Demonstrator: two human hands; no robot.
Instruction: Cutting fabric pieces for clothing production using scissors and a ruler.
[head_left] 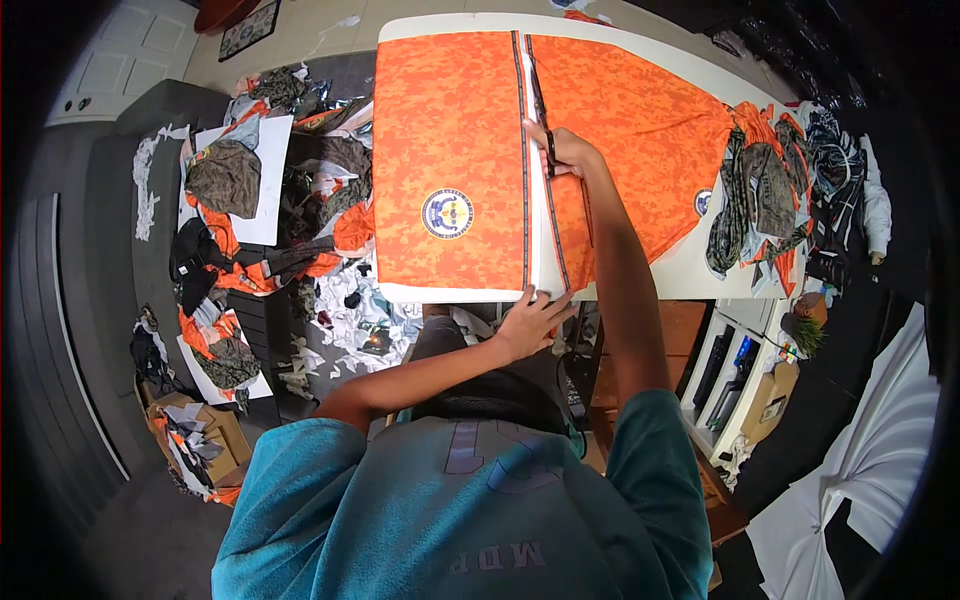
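Two orange camouflage fabric pieces lie side by side on a white tabletop [470, 296]. The left piece [440, 120] is flat, with a round emblem near its lower edge. The right piece [630, 110] has folds and narrows toward the right. Dark strips border their facing edges, with a narrow white gap between. My right hand [567, 152] is closed on the dark-edged border of the right piece, partly lifting it; its fingertips are partly hidden. At the table's near edge, my left hand [535, 325] rests with fingers spread over the lower ends of both borders.
Camouflage and orange scraps [765, 190] are heaped at the table's right end. More scraps lie left, beside a grey sofa [110, 220], around white boards [265, 190]. A cardboard box [215, 440] of scraps stands lower left; a white shelf unit [720, 370] is at right.
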